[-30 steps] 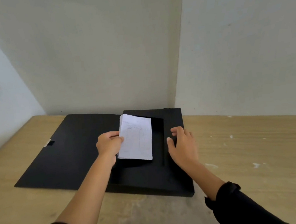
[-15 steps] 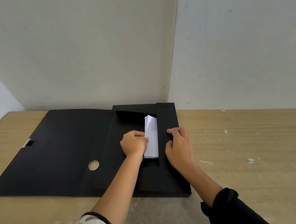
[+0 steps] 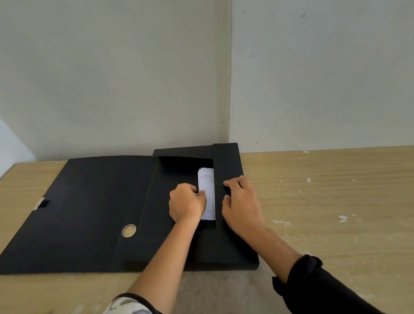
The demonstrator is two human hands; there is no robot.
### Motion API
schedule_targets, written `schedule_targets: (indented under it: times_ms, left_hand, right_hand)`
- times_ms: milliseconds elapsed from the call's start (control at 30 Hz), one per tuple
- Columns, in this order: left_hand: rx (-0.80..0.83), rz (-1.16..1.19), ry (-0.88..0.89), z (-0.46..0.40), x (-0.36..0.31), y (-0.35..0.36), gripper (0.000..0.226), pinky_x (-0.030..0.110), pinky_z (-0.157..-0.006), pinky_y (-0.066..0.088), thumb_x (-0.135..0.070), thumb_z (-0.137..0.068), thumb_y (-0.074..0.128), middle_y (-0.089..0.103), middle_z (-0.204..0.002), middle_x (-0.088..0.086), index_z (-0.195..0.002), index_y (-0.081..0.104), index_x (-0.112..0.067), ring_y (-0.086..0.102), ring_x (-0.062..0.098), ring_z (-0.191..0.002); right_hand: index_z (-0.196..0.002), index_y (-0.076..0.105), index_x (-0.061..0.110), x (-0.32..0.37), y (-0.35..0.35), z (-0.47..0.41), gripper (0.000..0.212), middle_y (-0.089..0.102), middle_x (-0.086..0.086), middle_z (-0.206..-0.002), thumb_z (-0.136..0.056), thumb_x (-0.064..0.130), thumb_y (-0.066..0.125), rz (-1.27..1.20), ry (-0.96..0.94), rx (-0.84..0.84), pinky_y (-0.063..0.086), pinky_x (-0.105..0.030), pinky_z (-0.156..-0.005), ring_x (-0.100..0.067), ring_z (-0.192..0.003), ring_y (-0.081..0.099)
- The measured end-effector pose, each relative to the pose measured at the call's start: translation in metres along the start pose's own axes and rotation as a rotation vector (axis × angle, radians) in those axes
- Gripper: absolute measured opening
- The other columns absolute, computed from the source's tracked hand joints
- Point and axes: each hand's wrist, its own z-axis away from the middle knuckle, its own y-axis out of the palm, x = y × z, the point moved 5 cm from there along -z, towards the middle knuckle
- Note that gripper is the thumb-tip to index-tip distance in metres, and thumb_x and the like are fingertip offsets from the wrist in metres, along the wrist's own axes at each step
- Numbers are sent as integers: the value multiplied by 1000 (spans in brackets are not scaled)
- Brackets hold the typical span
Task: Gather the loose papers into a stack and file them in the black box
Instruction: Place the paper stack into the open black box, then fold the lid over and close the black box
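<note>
Item: papers (image 3: 207,192), one white stack, lying inside the open black box (image 3: 184,238) on the table (image 3: 346,206), far side tucked under the right flap (image 3: 227,165). Left hand (image 3: 186,203): curled, fingers pinching the stack's near edge. Right hand (image 3: 241,201): fingers bent over the flap edge, lifting or steadying it; which, cannot tell. Risks: sheets catching under the flap and creasing; stack fanning if the pinch loosens; flap dropping onto the fingers.

Matt black box (image 3: 229,159), white papers (image 3: 207,190), wood-grain table (image 3: 346,206)
</note>
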Motion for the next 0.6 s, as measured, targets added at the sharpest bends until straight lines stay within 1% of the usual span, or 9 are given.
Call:
schedule_targets:
  times_ms: [67,133,200,233,333,400,467,533,600]
  left_hand:
    - [-6,34,34,4,1,-10,21,28,-65,44,-16,-86,59,70,-103,10,-105,66,-9,65,23,-90]
    - [-23,47,134,11,1,-27,15,25,-67,43,-8,-87,56,70,-101,10,-96,68,-7,61,17,-82]
    - [-67,45,212,21,8,-49,17,24,-67,43,-4,-86,53,70,-96,9,-91,69,-9,58,13,-77]
    - [-94,42,221,27,15,-60,18,25,-67,44,-3,-86,53,70,-94,8,-90,69,-10,58,13,-75]
    - [-192,69,186,48,48,-88,19,26,-68,45,0,-84,52,71,-89,10,-88,68,-8,61,19,-76]
    - [-280,103,171,63,70,-101,18,27,-69,43,2,-83,51,68,-91,13,-89,67,-5,62,25,-83]
    - [-369,118,150,73,86,-109,16,27,-71,38,4,-81,54,62,-96,15,-92,63,-3,56,29,-91]
    - [-411,164,68,76,100,-112,16,29,-75,35,3,-79,58,57,-103,19,-95,59,-1,51,32,-98]
    - [-412,200,-72,78,114,-110,26,34,-85,36,-7,-80,64,51,-115,21,-103,54,0,46,37,-106]
  right_hand:
    - [-131,45,7,6,1,10,39,42,-9,-138,-92,10,44,17,-24,36,34,-38,-112,-23,-138,30]
    - [-131,45,8,15,3,26,39,43,-8,-139,-93,11,44,37,-68,69,27,-37,-116,-22,-140,25]
    - [-131,46,9,24,6,44,38,45,-7,-137,-93,13,44,41,-108,99,25,-37,-117,-21,-139,29]
    - [-130,48,10,29,7,54,37,47,-7,-135,-93,14,45,37,-128,111,26,-38,-117,-21,-136,33]
    - [-125,51,16,43,15,81,33,52,-3,-129,-93,22,46,46,-188,137,23,-38,-118,-18,-123,46]
    - [-127,50,18,48,23,95,35,53,-2,-130,-94,27,43,78,-217,152,18,-39,-118,-16,-124,46]
    - [-128,49,19,48,25,99,37,55,-2,-131,-94,30,40,122,-240,155,17,-39,-118,-17,-126,45]
    - [-127,50,18,46,25,98,37,57,-2,-129,-94,31,39,136,-271,154,18,-38,-117,-17,-124,47]
    - [-126,52,18,44,24,93,37,59,-3,-127,-94,31,41,128,-279,162,19,-37,-117,-17,-122,50]
